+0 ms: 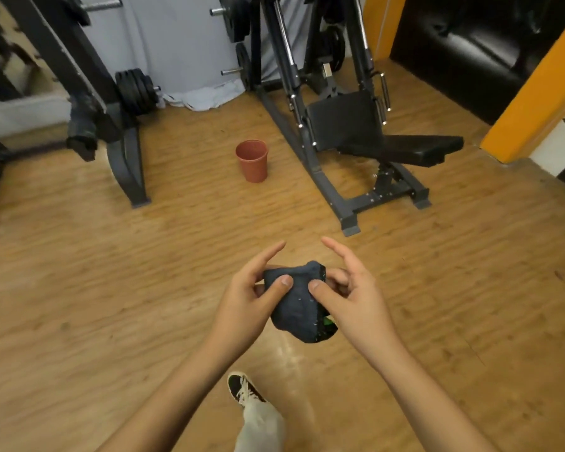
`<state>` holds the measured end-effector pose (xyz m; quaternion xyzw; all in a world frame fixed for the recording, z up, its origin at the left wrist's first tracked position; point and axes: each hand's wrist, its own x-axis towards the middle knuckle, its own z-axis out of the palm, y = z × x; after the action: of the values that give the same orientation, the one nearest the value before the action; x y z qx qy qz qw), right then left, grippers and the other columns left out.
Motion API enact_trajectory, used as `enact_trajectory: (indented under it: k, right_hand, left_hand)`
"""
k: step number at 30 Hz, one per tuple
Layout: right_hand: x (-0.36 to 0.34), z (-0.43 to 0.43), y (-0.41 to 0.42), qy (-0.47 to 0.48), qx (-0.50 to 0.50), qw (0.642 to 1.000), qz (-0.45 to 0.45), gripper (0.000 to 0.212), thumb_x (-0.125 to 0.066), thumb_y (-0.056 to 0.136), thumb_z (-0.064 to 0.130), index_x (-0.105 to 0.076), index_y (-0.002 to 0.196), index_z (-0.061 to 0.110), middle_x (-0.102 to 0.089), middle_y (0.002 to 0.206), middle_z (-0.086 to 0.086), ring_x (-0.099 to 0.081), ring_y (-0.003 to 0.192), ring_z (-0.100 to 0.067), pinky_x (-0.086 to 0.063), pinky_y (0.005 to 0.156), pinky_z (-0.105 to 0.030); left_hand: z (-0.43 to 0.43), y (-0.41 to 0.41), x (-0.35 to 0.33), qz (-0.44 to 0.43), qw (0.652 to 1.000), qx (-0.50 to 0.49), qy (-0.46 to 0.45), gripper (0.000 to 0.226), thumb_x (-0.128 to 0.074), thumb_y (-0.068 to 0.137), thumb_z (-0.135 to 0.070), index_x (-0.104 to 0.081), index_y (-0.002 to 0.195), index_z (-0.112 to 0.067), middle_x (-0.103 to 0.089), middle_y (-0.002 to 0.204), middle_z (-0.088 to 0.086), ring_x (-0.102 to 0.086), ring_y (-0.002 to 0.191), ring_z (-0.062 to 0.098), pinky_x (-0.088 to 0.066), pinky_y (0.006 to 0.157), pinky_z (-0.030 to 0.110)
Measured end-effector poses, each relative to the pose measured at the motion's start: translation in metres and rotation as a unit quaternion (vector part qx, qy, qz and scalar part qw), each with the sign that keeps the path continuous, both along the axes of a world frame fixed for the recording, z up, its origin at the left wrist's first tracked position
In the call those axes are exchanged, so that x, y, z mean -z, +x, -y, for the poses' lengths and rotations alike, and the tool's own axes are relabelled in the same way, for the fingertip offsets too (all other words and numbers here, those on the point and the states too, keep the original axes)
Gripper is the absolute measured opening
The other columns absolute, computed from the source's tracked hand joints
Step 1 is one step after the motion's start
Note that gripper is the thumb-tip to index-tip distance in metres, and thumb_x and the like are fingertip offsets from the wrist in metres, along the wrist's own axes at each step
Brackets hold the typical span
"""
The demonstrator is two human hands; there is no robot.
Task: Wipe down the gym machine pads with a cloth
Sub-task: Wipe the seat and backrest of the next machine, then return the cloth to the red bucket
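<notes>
A person stands on the wooden floor [111, 272] of a gym room with a dark blue cloth [296, 305] bunched between both hands. The left hand [248, 298] pinches the cloth's left edge, thumb pressed on top, while its forefinger points free ahead. The right hand [349, 298] holds the opposite edge, thumb on top and curled fingers [336, 278] behind the fabric, its forefinger also raised clear. A flash of green shows at the cloth's lower corner, below the right thumb. Well beyond the fingertips, ahead and to the right, stands a black gym machine [307, 151], with its back pad [343, 120] tilted and its seat pad [415, 148] jutting rightward. The cloth touches neither. A terracotta pot [252, 160] sits on the floor ahead of the left forefinger. Weight plates [134, 91] hang on a rack far to the left.
</notes>
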<state>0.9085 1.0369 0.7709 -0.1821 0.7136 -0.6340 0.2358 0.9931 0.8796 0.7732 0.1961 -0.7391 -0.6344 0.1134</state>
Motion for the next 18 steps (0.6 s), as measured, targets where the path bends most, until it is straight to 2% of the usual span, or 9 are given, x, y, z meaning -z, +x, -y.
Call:
enact_trajectory:
  k: [5, 7, 9, 12, 14, 15, 17, 18]
  right_hand:
    - [0.016, 0.138, -0.094, -0.003, 0.041, 0.999, 0.001, 0.063, -0.066, 0.095, 0.002, -0.049, 0.143, 0.039, -0.063, 0.07, 0.012, -0.065, 0.075, -0.006, -0.053, 0.071, -0.024]
    - [0.021, 0.193, -0.128, -0.011, 0.056, 0.998, 0.001, 0.061, -0.066, 0.096, 0.006, -0.051, 0.141, 0.043, -0.067, 0.08, 0.002, -0.069, 0.084, -0.016, -0.059, 0.076, -0.034]
    - [0.027, 0.245, -0.163, -0.003, 0.066, 0.998, -0.004, 0.06, -0.066, 0.096, 0.009, -0.053, 0.14, 0.047, -0.07, 0.088, -0.005, -0.071, 0.09, -0.019, -0.061, 0.082, -0.04]
    - [0.033, 0.312, -0.222, -0.018, 0.087, 0.996, -0.004, 0.058, -0.067, 0.095, 0.009, -0.055, 0.139, 0.045, -0.063, 0.078, 0.011, -0.068, 0.089, -0.01, -0.059, 0.08, -0.033]
    - [0.037, 0.352, -0.268, -0.022, 0.095, 0.995, 0.007, 0.058, -0.066, 0.095, 0.007, -0.055, 0.139, 0.042, -0.065, 0.079, 0.019, -0.068, 0.091, -0.003, -0.057, 0.079, -0.028]
    - [0.041, 0.372, -0.293, -0.024, 0.096, 0.995, 0.011, 0.058, -0.066, 0.096, 0.006, -0.054, 0.139, 0.042, -0.07, 0.086, 0.017, -0.07, 0.095, -0.004, -0.058, 0.082, -0.029]
    - [0.049, 0.411, -0.341, -0.011, 0.095, 0.995, 0.01, 0.059, -0.067, 0.095, 0.006, -0.054, 0.138, 0.045, -0.075, 0.101, 0.003, -0.071, 0.103, -0.011, -0.06, 0.088, -0.036]
    - [0.054, 0.431, -0.366, -0.002, 0.092, 0.996, 0.003, 0.059, -0.067, 0.095, 0.007, -0.054, 0.136, 0.048, -0.075, 0.102, -0.004, -0.072, 0.102, -0.015, -0.06, 0.089, -0.04]
  left_hand:
    - [0.138, -0.101, 0.008, -0.002, 0.999, 0.032, -0.001, 0.05, -0.065, 0.097, -0.005, -0.054, 0.136, -0.034, -0.072, 0.102, -0.026, -0.072, 0.09, 0.002, -0.057, 0.073, 0.021]
    - [0.191, -0.141, 0.011, -0.004, 0.999, 0.033, -0.005, 0.049, -0.065, 0.097, -0.006, -0.056, 0.133, -0.037, -0.073, 0.103, -0.023, -0.072, 0.09, 0.004, -0.056, 0.072, 0.02]
    - [0.241, -0.181, 0.017, -0.002, 1.0, 0.027, -0.012, 0.049, -0.065, 0.097, -0.005, -0.057, 0.131, -0.038, -0.074, 0.105, -0.017, -0.071, 0.093, 0.003, -0.056, 0.074, 0.02]
    - [0.309, -0.248, 0.023, 0.005, 1.0, 0.027, -0.007, 0.05, -0.065, 0.097, -0.004, -0.055, 0.137, -0.033, -0.073, 0.113, -0.007, -0.07, 0.097, 0.001, -0.055, 0.077, 0.018]
    - [0.351, -0.295, 0.026, 0.01, 0.999, 0.041, -0.012, 0.051, -0.065, 0.097, -0.005, -0.054, 0.138, -0.033, -0.073, 0.112, -0.004, -0.071, 0.098, 0.005, -0.056, 0.079, 0.021]
    - [0.372, -0.319, 0.029, 0.009, 0.999, 0.048, -0.017, 0.051, -0.065, 0.097, -0.006, -0.055, 0.138, -0.033, -0.073, 0.111, -0.003, -0.071, 0.1, 0.007, -0.057, 0.08, 0.023]
    - [0.414, -0.367, 0.038, 0.015, 0.998, 0.053, -0.023, 0.051, -0.065, 0.097, -0.006, -0.055, 0.138, -0.033, -0.074, 0.11, -0.001, -0.071, 0.1, 0.01, -0.058, 0.081, 0.024]
    - [0.434, -0.392, 0.043, 0.017, 0.998, 0.053, -0.025, 0.05, -0.065, 0.097, -0.006, -0.056, 0.139, -0.032, -0.073, 0.109, -0.001, -0.071, 0.099, 0.008, -0.057, 0.079, 0.023]
